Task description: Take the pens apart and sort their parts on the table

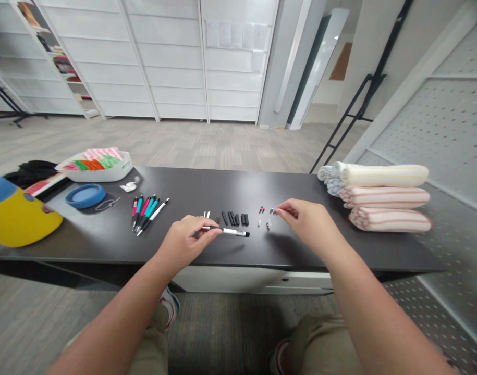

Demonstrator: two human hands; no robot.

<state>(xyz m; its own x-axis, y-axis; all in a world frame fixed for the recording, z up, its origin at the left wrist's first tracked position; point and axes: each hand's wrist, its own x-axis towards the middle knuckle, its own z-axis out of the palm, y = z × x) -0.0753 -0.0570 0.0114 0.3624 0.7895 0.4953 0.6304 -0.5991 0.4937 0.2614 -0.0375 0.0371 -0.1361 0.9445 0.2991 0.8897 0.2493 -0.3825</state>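
Observation:
My left hand [189, 237] is closed around a white and black pen barrel [234, 232], held level just above the dark table [105, 234]. My right hand [306, 219] pinches at a small pen part [274, 211] among tiny springs and tips lying on the table. Between the hands lie several black pen grips [234, 218] in a row and two white barrel pieces [207, 214]. A bunch of assembled pens [146, 211] in red, teal and white lies further left.
A blue round lid [85, 196], a white tray [121, 172] of coloured packets and a yellow and blue object [15, 216] sit at the left. Rolled and folded towels [382, 195] are stacked at the right. My knees are below the table's front edge.

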